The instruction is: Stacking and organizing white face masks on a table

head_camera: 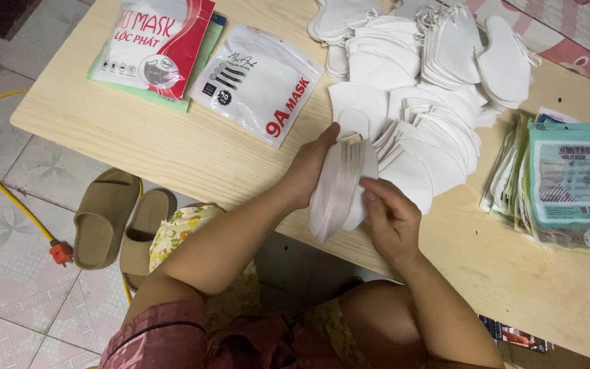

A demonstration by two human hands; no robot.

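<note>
A yellow cable with an orange plug (61,253) lies on the pale tiled floor (8,301) at far left, and just right of it stands a pair of tan rubber slippers (121,225), tucked partly under the edge of the light wooden worktop (192,154). On the worktop's near-left part lie a red-and-white printed mask packet (155,42), resting on a green packet beneath it, and beside it a white plastic mask packet with red and black print (257,80).

At the middle the left hand (308,167) grips a thick stack of folded white face masks (341,188), held on edge just above the worktop's front rim; its fingers are closed around the stack's far side, thumb pressed on the top. The right hand (392,215) touches the stack's near face, its fingers bent and pinching at the outermost mask.

Behind and to the right of the hands, a large loose heap of white folded masks (418,89) spreads over the worktop. Farther right, near the edge, lies a pile of filled teal-and-clear mask packets (568,178).
</note>
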